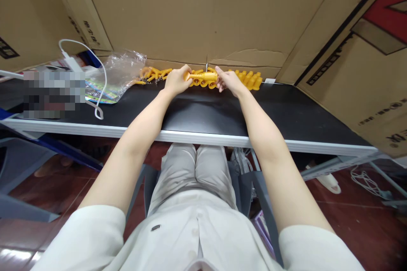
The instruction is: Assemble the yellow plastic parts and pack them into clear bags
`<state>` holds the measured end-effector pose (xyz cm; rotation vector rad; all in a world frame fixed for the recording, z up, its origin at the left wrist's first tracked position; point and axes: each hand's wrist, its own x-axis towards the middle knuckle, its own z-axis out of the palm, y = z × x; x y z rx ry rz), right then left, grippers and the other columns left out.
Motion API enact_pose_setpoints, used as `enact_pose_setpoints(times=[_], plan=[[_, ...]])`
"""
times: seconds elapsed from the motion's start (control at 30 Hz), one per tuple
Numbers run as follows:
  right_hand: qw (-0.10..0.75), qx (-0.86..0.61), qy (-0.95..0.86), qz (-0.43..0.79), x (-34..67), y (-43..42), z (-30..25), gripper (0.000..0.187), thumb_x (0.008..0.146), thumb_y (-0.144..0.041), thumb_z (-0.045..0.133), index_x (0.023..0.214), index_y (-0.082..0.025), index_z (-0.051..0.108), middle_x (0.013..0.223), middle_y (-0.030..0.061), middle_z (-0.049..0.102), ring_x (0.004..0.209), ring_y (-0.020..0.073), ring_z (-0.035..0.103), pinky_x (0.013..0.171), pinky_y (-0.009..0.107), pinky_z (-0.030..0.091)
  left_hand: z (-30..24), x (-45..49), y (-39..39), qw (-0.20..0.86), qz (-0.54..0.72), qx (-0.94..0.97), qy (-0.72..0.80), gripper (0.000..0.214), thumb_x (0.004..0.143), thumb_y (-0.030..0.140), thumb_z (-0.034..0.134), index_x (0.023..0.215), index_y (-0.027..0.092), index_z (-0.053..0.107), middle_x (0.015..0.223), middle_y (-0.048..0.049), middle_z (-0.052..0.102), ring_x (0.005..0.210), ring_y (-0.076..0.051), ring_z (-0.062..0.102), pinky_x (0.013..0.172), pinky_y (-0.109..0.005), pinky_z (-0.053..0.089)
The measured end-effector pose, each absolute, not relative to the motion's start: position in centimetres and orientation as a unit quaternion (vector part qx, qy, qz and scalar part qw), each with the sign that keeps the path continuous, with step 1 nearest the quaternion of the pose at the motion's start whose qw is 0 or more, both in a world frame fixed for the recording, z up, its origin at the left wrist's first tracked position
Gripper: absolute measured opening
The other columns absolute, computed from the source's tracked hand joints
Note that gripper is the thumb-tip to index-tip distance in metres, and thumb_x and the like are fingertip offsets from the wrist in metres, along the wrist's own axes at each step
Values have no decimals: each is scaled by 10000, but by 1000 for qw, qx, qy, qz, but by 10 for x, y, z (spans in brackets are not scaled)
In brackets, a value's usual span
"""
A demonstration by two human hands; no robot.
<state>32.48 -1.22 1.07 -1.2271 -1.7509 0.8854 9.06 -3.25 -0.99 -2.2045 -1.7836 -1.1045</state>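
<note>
I hold a yellow plastic piece between both hands at the far edge of the black table. My left hand is closed around its left end. My right hand pinches its right end, where a small metal tip sticks up. Behind the piece lies a row of similar yellow plastic parts, running left and right along the cardboard wall. More yellow parts with small metal chains lie to the left of my left hand.
A crumpled clear plastic bag lies left of the parts, over colourful printed sheets. A white charger and cable loop across the table's left side. Cardboard boxes wall in the back and right. Grey chairs and cables sit below the table.
</note>
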Motion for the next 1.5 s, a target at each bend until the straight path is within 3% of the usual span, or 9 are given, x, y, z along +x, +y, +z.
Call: enact_pose_setpoints(times=[0.2,0.4,0.53,0.73,0.9,1.1,1.23,1.37,1.5], plan=[[379,-514,-678,363,325,-12,10,754,933,-909,582,738,-187,677,682,56,689,488,121,602,571,278,520,-14,89,-27,38,-354,-707,-611,322,898,306,624,1196,237,723,1038,-90,795,1065,-305,721,941,-361,520],[402,-455,-713,352,332,-15,12,570,834,-567,910,1249,-216,740,1049,61,808,825,215,786,779,349,631,-16,87,-24,24,-356,-701,-617,378,881,266,626,1246,259,719,1056,-86,794,1121,-319,715,995,-381,531],[410,-467,-699,354,327,-18,12,477,866,-650,872,995,-210,738,843,47,771,712,192,752,695,314,612,-14,89,-27,33,-350,-711,-609,403,871,267,635,1265,258,721,1048,-91,789,1147,-334,711,1015,-397,527],[413,-484,-671,380,322,-14,10,707,844,-911,705,832,-204,680,574,30,652,523,169,661,481,255,496,-7,97,-37,31,-336,-708,-620,414,893,275,620,1295,237,716,1139,-124,792,1170,-350,710,1036,-420,514],[410,-492,-666,382,320,-10,8,810,822,-995,609,824,-190,699,516,19,606,448,148,608,420,238,444,-7,97,-37,26,-343,-706,-619,426,881,268,623,1296,252,715,1086,-105,792,1161,-337,708,1040,-409,512],[401,-502,-665,382,320,-17,12,786,977,-889,514,692,-168,642,575,44,647,411,79,531,404,202,337,-12,94,-30,32,-355,-709,-608,410,883,284,620,1278,247,722,1030,-95,784,1120,-324,709,1010,-396,521],[380,-489,-674,404,330,-11,11,686,940,-842,658,977,-162,734,836,95,790,549,139,680,464,218,462,-17,91,-23,36,-364,-708,-604,414,882,296,616,1277,246,731,1014,-92,787,1106,-316,715,1014,-395,530],[383,-434,-709,402,339,3,3,613,903,-576,877,1361,-214,689,1212,113,805,810,177,800,656,244,613,-20,87,-17,40,-376,-713,-591,429,867,303,616,1275,249,736,997,-85,789,1089,-315,720,1014,-402,541],[401,-413,-719,389,340,10,-3,546,894,-418,904,1348,-206,688,1223,106,795,873,183,810,770,286,659,-20,87,-17,39,-363,-707,-606,419,867,309,618,1259,234,747,1017,-99,787,1069,-320,725,1002,-407,545]])
